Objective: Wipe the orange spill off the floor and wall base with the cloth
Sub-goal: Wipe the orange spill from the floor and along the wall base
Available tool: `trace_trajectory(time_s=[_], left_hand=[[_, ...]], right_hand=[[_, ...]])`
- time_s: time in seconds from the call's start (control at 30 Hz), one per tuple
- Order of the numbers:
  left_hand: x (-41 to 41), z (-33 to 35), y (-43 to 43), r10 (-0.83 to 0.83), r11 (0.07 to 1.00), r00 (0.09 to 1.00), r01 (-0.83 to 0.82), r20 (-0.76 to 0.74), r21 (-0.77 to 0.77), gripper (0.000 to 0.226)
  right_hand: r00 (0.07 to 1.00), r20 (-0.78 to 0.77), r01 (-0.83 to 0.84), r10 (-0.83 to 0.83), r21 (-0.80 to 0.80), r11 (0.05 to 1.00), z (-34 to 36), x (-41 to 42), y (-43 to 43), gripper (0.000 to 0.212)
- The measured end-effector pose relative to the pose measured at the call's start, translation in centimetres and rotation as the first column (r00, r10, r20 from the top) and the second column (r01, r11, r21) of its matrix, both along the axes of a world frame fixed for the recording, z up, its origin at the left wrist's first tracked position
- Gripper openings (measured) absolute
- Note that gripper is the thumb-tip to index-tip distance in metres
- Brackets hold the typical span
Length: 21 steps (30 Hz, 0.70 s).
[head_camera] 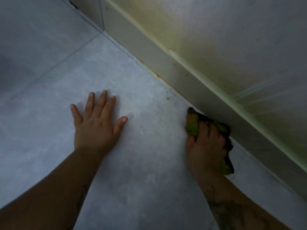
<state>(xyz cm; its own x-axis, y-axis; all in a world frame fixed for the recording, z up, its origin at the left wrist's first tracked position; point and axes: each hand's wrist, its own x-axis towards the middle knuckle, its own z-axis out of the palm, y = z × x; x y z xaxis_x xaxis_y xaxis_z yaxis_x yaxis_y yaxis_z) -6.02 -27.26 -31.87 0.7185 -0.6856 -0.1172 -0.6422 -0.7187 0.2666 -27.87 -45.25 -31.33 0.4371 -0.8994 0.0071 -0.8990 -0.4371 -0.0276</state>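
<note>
The right hand (pixel 206 143) squeezes the green cloth (pixel 193 124) against the wall base (pixel 166 63), while the left hand (pixel 96 120) lies flat and open on the floor (pixel 49 80).

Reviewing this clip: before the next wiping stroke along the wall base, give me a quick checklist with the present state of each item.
1. Cloth held firmly: ok. The right hand is closed on the bunched green cloth.
2. Cloth at the work line: ok. It is pressed into the seam where the floor meets the wall base.
3. Support: ok. The left hand lies flat and open on the floor, clear of the cloth.
4. Seam clean ahead of the cloth: not ok. Orange residue remains along the seam, and an orange speck sits on the floor.
5. Clean cloth face left: cannot tell.
6. Wall above the base clean: not ok. It shows a yellowish stain.
</note>
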Motion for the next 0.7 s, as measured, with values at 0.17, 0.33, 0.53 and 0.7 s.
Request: trace_trajectory(time_s=[0.17, 0.33, 0.53, 0.7], left_hand=[[0.2, 0.1, 0.0, 0.035, 0.999, 0.999, -0.035, -0.013, -0.021, 0.076], [0.2, 0.0, -0.3, 0.02, 1.0, 1.0, -0.02, 0.009, 0.024, 0.077], [0.2, -0.2, -0.2, -0.029, 0.999, 1.0, 0.029, -0.002, 0.029, 0.079], [0.7, -2.8, 0.3, -0.037, 0.994, 0.999, 0.034, -0.021, -0.107, 0.077]], right_hand=[[0.988, 0.031, -0.154, 0.153, 0.034, 0.987, 0.2, 11.8, -0.5, 0.044], [0.941, 0.08, -0.331, 0.328, 0.04, 0.943, -0.5, 17.9, 0.3, 0.051], [0.938, 0.056, -0.344, 0.342, 0.03, 0.939, -0.3, 5.3, -1.7, 0.05], [0.988, -0.057, 0.145, -0.143, 0.048, 0.988, 0.3, -9.9, -1.5, 0.064]])
